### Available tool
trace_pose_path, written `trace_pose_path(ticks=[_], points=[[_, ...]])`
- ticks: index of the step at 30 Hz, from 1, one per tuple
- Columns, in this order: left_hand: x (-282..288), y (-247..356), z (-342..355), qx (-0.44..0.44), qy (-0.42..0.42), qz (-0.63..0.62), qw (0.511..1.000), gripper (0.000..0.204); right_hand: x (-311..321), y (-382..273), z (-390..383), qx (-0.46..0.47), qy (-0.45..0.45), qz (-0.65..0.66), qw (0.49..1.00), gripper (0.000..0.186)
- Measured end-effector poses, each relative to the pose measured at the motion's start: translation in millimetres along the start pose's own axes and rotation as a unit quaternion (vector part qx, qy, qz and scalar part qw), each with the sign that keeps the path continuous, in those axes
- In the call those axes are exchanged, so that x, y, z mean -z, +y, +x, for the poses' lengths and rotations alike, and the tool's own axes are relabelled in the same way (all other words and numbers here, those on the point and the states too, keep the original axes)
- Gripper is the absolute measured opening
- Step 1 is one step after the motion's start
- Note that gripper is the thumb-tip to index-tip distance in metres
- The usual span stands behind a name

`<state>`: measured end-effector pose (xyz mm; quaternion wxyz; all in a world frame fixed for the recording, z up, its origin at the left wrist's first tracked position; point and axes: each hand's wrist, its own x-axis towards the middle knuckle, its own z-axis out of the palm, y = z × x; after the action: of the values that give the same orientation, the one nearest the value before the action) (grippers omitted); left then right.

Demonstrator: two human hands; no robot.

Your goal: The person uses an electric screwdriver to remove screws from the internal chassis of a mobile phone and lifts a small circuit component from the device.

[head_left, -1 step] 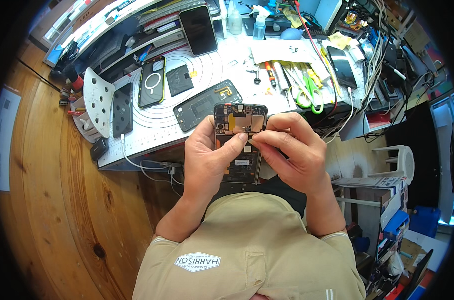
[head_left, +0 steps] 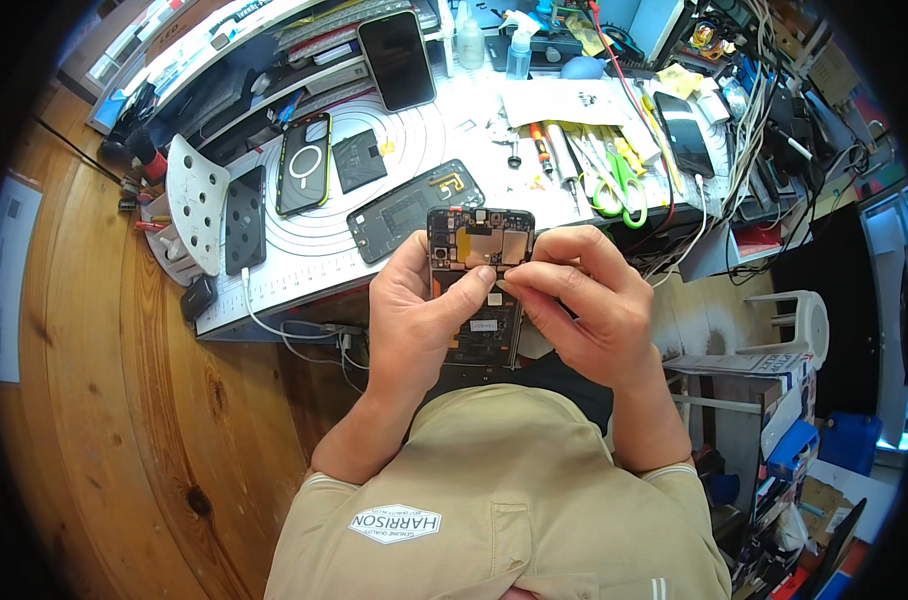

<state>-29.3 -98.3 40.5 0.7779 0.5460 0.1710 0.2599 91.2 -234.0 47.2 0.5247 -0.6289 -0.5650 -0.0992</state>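
My left hand (head_left: 419,305) grips an opened smartphone (head_left: 499,247) by its left edge, in front of my body. Its thumb presses on the lower part of the exposed circuit board. Bare camera modules and metal shields show at the phone's top, dark inner parts below. My right hand (head_left: 589,305) is closed in a pinch at the phone's right side, thumb and index fingertips against the board's lower edge. Whatever lies between those fingertips is too small to make out. Just beyond the phone lies a detached dark back cover (head_left: 414,212) on the mat.
On the white work mat (head_left: 304,260) lie a black phone case (head_left: 304,165), a flat black battery-like piece (head_left: 361,160) and a dark phone (head_left: 245,220) on a cable. Green-handled scissors (head_left: 622,190) and screwdrivers (head_left: 542,150) are at the right. Another phone (head_left: 396,62) leans at the back.
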Motion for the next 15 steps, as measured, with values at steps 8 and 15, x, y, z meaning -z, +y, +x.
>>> trace_pose_path(ticks=[8,15], points=[[0,-1,-1,-0.005,0.016,0.017,1.0,0.022,2,-8,0,-0.006,-0.012,0.0,1.0,0.027],[1,1,-6,-0.045,0.032,0.024,0.998,0.023,-9,-13,-10,-0.076,0.055,0.108,0.99,0.028]])
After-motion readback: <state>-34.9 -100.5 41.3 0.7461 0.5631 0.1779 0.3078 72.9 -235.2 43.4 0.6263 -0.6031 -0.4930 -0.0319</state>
